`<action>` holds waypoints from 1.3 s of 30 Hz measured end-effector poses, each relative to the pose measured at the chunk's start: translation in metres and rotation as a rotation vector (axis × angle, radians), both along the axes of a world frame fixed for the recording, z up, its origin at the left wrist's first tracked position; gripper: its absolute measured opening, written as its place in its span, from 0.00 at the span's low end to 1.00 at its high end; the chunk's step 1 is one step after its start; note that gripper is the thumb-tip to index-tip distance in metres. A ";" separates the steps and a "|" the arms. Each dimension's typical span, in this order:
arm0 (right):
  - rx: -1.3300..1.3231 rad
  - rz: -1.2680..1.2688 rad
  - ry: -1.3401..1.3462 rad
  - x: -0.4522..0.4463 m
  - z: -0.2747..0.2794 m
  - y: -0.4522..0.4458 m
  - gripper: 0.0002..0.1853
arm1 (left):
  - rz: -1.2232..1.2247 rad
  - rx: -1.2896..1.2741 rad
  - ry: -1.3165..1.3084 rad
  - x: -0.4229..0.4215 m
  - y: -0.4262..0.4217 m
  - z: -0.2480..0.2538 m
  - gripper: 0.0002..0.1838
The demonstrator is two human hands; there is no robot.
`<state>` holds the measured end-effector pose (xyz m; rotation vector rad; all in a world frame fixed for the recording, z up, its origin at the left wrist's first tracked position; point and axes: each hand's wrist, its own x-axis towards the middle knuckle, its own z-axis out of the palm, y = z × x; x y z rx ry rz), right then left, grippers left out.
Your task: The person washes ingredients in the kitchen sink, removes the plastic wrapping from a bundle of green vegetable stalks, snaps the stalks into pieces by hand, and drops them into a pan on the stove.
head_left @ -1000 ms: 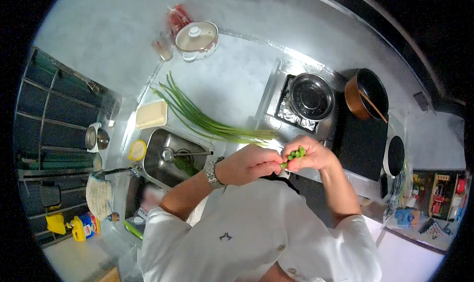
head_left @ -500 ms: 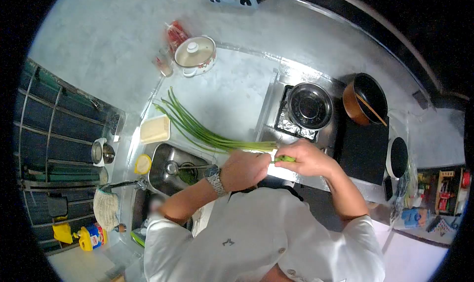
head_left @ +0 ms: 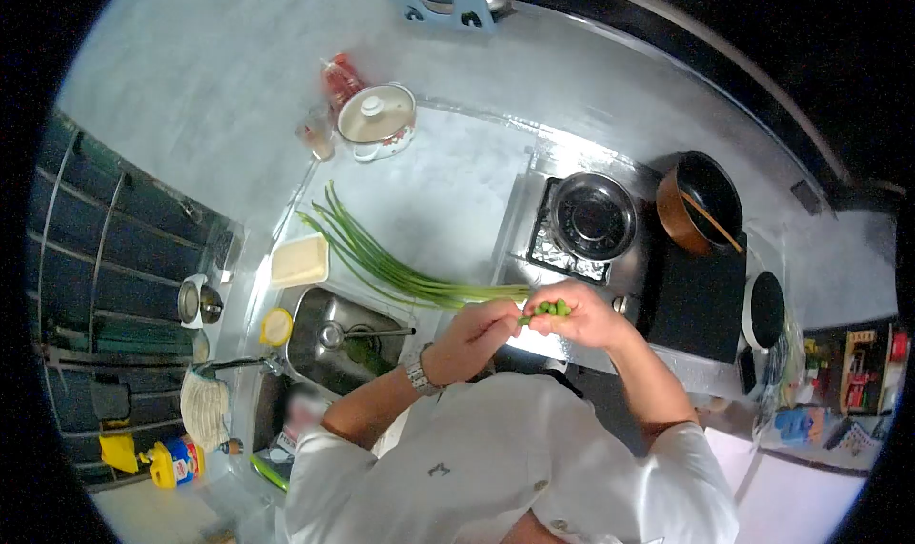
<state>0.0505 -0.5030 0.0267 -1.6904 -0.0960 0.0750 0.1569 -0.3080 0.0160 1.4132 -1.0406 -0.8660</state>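
Note:
A bunch of long green garlic scapes point(head_left: 396, 275) lies in a curve on the pale counter, with its lighter ends reaching to my hands. My right hand point(head_left: 586, 317) is closed around several short green scape pieces point(head_left: 553, 309), which show between thumb and fingers. Close against it, my left hand point(head_left: 477, 332), with a metal watch at the wrist, pinches at a small green piece by the right fingertips. Exactly where the left fingers meet the stalk is partly hidden.
A steel sink point(head_left: 348, 339) with a faucet is at left, beside a cream tray point(head_left: 300, 261). A lidded pot point(head_left: 377, 122) stands at the back. At right are a gas stove with a dark pan point(head_left: 594, 216) and a copper-coloured pot point(head_left: 686, 215) holding a wooden stick.
My right hand has turned so that more short green pieces show in its grip. My left hand stays close beside it. The whole view has shifted slightly downward.

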 end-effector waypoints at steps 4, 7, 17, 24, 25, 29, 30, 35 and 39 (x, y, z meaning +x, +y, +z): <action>-0.076 -0.069 0.164 -0.003 0.008 -0.004 0.09 | 0.030 -0.033 -0.280 0.005 -0.003 -0.001 0.10; -0.232 -0.152 0.223 -0.005 0.011 0.009 0.09 | 0.054 0.236 -0.761 0.012 -0.003 -0.014 0.12; 0.519 -0.647 0.093 -0.028 0.011 0.002 0.10 | 0.405 0.068 0.221 0.043 0.008 -0.017 0.11; 0.804 -1.120 0.294 0.006 -0.108 -0.124 0.20 | 0.257 0.172 0.245 0.029 0.004 -0.032 0.10; 0.811 -1.080 0.272 0.006 -0.125 -0.139 0.22 | 0.272 0.180 0.241 0.027 0.005 -0.034 0.10; 0.735 -1.085 0.327 0.012 -0.122 -0.157 0.32 | 0.268 0.226 0.191 0.024 0.011 -0.031 0.11; 0.653 -1.140 0.344 0.013 -0.115 -0.153 0.34 | 0.280 0.226 0.219 0.024 0.014 -0.036 0.12; 0.347 -1.239 0.225 -0.002 -0.145 -0.149 0.26 | 0.372 0.200 0.257 0.023 0.019 -0.053 0.11; -0.070 -0.694 0.245 -0.016 -0.120 -0.048 0.18 | 0.450 -0.147 0.227 0.024 0.004 -0.059 0.13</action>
